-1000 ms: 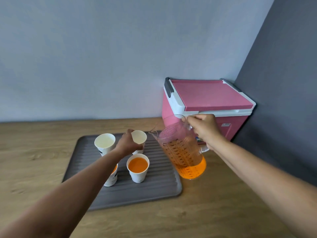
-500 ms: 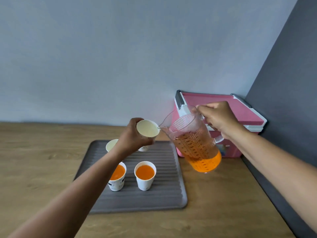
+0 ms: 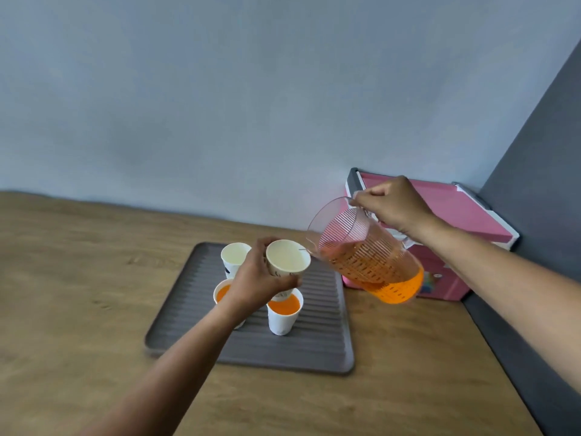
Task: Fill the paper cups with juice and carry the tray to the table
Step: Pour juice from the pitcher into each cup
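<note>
My left hand [image 3: 256, 280] holds an empty white paper cup [image 3: 287, 259] in the air above the grey ribbed tray [image 3: 317, 347]. My right hand [image 3: 393, 204] grips the handle of a clear plastic jug [image 3: 367, 256] holding orange juice, tilted left with its spout touching the held cup's rim. No juice shows in that cup. On the tray stand two cups filled with juice, one [image 3: 284, 314] in front and one [image 3: 220, 292] partly hidden by my left wrist. A third, empty cup [image 3: 234, 256] stands behind them.
A pink cooler box [image 3: 465, 212] with a white rim sits against the wall behind the jug. The wooden counter [image 3: 78, 278] ends at a dark grey wall [image 3: 540, 184] on the right and a pale wall behind.
My left hand lifted the empty cup off the tray and up to the jug. My right hand raised the jug and tipped it further, its spout meeting the cup's rim.
</note>
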`<move>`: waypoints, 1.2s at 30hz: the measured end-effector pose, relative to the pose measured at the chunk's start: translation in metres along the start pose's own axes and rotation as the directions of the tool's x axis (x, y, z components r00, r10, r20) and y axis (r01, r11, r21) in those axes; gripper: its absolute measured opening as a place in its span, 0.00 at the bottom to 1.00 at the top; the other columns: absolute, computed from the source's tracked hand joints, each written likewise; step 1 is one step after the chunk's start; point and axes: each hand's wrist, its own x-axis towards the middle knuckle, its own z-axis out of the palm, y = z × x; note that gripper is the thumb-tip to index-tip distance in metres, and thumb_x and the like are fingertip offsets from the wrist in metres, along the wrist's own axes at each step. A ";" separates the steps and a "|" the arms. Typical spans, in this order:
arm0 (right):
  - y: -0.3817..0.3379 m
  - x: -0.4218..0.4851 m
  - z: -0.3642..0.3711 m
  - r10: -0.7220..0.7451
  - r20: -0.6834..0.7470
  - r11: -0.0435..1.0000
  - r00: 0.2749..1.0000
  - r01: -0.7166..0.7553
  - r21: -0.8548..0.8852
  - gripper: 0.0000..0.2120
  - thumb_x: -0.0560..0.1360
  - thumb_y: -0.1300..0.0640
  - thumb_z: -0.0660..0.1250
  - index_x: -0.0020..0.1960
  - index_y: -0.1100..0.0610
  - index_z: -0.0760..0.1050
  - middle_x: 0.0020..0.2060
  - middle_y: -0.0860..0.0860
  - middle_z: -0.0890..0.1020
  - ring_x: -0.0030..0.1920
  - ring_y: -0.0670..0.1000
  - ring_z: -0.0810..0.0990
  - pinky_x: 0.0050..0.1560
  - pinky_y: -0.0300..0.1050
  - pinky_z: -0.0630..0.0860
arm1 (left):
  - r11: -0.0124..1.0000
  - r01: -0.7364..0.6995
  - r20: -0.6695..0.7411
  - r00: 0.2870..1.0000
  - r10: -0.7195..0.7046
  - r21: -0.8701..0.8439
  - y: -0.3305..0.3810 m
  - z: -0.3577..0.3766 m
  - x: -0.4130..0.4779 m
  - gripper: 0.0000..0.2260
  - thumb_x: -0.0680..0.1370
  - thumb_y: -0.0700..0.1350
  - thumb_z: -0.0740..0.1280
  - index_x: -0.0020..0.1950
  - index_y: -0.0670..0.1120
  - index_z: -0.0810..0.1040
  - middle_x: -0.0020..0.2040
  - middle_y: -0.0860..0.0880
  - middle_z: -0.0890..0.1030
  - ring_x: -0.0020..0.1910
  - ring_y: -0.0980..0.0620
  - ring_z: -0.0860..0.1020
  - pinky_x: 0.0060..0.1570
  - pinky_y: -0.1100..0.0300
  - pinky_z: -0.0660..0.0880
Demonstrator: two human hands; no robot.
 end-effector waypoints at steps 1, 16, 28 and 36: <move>0.000 0.001 0.003 -0.017 0.013 1.000 1.000 0.017 -0.014 0.16 0.75 0.54 0.70 0.42 0.68 0.83 0.23 0.56 0.76 0.20 0.41 0.67 0.28 0.35 0.66 | 1.000 0.001 0.000 1.000 -0.001 -0.009 -0.001 0.000 -0.003 0.32 0.64 0.42 0.81 0.62 0.54 0.70 0.54 0.56 0.79 0.54 0.61 0.78 0.52 0.61 0.76; -0.015 0.004 0.022 -0.183 0.121 0.973 0.976 0.198 -0.122 0.18 0.75 0.51 0.69 0.35 0.63 0.82 0.33 0.49 0.85 0.36 0.53 0.83 0.38 0.48 0.76 | 0.999 0.043 -0.011 0.999 -0.043 0.000 -0.006 -0.012 -0.023 0.33 0.64 0.43 0.81 0.63 0.54 0.69 0.56 0.56 0.78 0.56 0.60 0.76 0.52 0.64 0.74; -0.032 -0.004 0.022 -0.190 0.167 0.955 0.968 0.221 -0.196 0.19 0.75 0.51 0.68 0.41 0.68 0.83 0.39 0.49 0.87 0.44 0.62 0.84 0.48 0.58 0.82 | 0.998 0.064 -0.009 0.998 -0.064 -0.019 -0.007 -0.015 -0.030 0.34 0.63 0.43 0.82 0.64 0.53 0.70 0.56 0.56 0.79 0.56 0.58 0.77 0.54 0.60 0.75; -0.032 -0.006 0.024 -0.192 0.176 0.948 0.966 0.228 -0.220 0.19 0.75 0.51 0.67 0.40 0.68 0.82 0.39 0.53 0.87 0.43 0.62 0.85 0.47 0.57 0.82 | 0.998 0.061 -0.012 0.998 -0.061 -0.025 -0.005 -0.015 -0.035 0.32 0.64 0.42 0.81 0.62 0.56 0.70 0.54 0.59 0.78 0.54 0.60 0.77 0.51 0.62 0.76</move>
